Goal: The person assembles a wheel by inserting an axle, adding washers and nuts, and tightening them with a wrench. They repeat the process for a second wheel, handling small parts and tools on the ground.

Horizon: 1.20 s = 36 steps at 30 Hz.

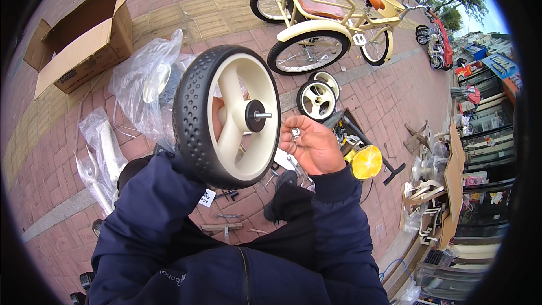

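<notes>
Gripping the black-tyred cream wheel (239, 107) upright above the brick pavement (367, 96), with left fingers (217, 115) hooked behind its spokes (230, 86), apparently to leave the axle bolt (263, 116) exposed rightward; pinching a silver nut-like piece (295, 132) in right fingers (306, 125), nearby, presumably for ready reach

The things were carried by a reddish brick pavement (412, 96), crossed by a yellowish paved band (212, 22). At the upper left an open cardboard box (93, 59) was set down, with a crumpled clear plastic bag (138, 79) left near it. Plastic-wrapped pale parts (107, 144) were laid lower down. A cream tricycle (313, 28) was parked at the top, two black-tyred wheels (317, 100) were placed just below it, and small metal tools (227, 216) were scattered toward the lower middle.
</notes>
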### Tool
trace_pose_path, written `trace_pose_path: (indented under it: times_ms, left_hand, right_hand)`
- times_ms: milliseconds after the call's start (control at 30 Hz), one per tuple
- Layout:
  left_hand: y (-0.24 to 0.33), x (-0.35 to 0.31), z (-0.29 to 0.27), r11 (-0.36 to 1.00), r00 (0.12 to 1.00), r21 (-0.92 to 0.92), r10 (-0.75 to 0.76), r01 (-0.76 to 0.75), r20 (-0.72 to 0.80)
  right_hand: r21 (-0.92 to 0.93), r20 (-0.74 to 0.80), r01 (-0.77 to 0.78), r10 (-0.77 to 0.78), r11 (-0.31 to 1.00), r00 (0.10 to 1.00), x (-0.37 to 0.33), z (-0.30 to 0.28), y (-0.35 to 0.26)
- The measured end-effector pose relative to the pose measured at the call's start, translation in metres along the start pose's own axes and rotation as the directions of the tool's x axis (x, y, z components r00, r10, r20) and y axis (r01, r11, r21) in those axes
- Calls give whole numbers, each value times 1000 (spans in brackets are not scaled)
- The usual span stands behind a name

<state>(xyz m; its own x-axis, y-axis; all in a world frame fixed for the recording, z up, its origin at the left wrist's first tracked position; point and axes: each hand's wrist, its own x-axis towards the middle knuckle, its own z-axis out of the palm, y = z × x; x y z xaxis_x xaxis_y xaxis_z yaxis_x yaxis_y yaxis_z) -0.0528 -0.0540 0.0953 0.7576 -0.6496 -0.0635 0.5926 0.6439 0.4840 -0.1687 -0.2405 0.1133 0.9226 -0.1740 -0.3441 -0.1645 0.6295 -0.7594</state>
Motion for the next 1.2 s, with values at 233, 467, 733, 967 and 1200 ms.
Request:
trace_pose_path:
  times_ms: [233, 467, 733, 967, 1200]
  left_hand:
    - [-4, 8, -23, 901, 998, 433, -9, -17, 58]
    - [-8, 6, -23, 958, 960, 110, -253, 266, -121]
    - [-34, -2, -76, 958, 931, 189, -258, 214, 256]
    - [-46, 3, -90, 949, 926, 32, -313, 314, 211]
    - [-21, 5, -36, 527, 998, 848, -2, -53, 64]
  right_hand:
    - [31, 102, -61, 57, 998, 993, 1, -2, 3]
    - [-21, 40, -58, 59, 998, 997, 1, 7, 5]
    - [-55, 85, 75, -70, 996, 994, -2, 14, 10]
    - [-301, 55, 117, -105, 946, 993, 0, 17, 14]
    - [47, 61, 22, -25, 999, 998, 0, 9, 4]
